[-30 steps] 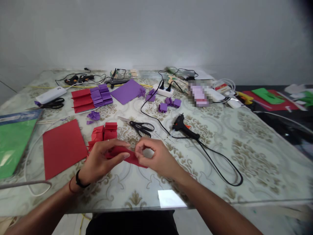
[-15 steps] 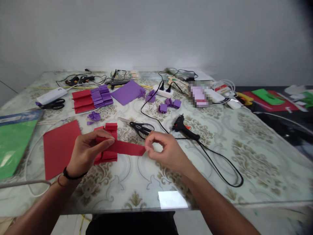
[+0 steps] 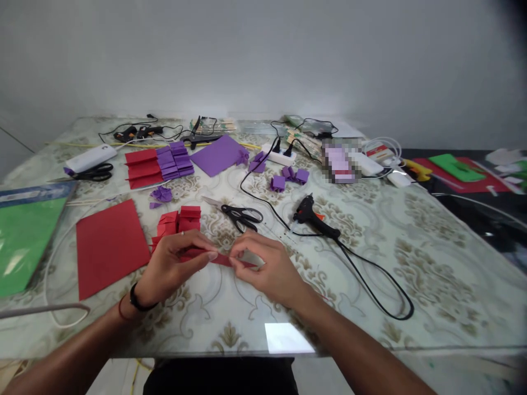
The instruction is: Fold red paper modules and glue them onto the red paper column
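Between my two hands a red paper strip [image 3: 222, 259] is stretched out low over the table, seen nearly edge-on. My left hand [image 3: 177, 263] pinches it between thumb and fingers. My right hand [image 3: 265, 266] pinches it a little further right, close to the left fingertips. Behind my left hand lie folded red paper pieces [image 3: 189, 218], partly covered by it. A flat red paper sheet [image 3: 111, 247] rests to the left. Black-handled scissors [image 3: 241, 215] lie just beyond my right hand, blades pointing left.
A black glue gun [image 3: 315, 216] with a looped cord is on the right. Farther back are a purple sheet [image 3: 218, 155], pleated red and purple pieces [image 3: 158, 163], purple folded pieces [image 3: 288, 178] and a white power strip [image 3: 278, 154]. A green paper pack [image 3: 28, 236] lies left.
My left hand has moved right along the strip, so the hands are closer together. The strip has tilted and shows less of its face. The view has shifted slightly.
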A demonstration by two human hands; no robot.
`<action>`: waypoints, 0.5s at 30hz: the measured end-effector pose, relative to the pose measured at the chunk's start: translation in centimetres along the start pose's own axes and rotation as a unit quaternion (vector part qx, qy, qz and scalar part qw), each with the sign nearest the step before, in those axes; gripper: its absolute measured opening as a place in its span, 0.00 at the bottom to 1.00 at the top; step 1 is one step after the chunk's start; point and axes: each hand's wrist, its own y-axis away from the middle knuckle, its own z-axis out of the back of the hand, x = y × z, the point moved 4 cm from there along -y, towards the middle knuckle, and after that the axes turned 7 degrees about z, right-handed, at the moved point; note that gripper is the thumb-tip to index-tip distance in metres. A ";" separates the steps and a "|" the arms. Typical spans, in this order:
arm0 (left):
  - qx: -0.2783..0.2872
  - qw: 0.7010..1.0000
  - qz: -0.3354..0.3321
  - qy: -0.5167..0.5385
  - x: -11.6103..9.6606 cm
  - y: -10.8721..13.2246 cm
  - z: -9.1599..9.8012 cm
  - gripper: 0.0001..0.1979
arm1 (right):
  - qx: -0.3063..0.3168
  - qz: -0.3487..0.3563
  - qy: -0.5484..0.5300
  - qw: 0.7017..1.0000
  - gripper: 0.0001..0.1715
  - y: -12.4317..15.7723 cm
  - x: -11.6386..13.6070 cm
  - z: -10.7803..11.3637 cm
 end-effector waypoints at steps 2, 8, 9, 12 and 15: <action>0.010 1.000 -0.011 -0.017 -0.2 0.0 0.1 0.02 | 0.013 0.006 -0.003 1.000 0.08 0.1 -0.1 -0.2; 0.071 0.989 -0.049 -0.122 -0.8 0.1 -0.9 0.04 | 0.032 0.021 0.031 0.999 0.08 0.3 -0.2 -0.2; 0.070 0.987 -0.056 -0.135 -0.7 0.2 -1.1 0.04 | 0.037 0.025 0.036 0.998 0.09 0.3 -0.2 -0.3; 0.064 0.984 -0.067 -0.155 -0.4 0.5 -1.6 0.05 | 0.050 0.036 0.043 0.997 0.09 0.3 -0.2 -0.4; 0.060 0.986 -0.062 -0.144 -0.4 0.6 -1.7 0.05 | 0.054 0.036 0.031 0.997 0.09 0.2 -0.1 -0.5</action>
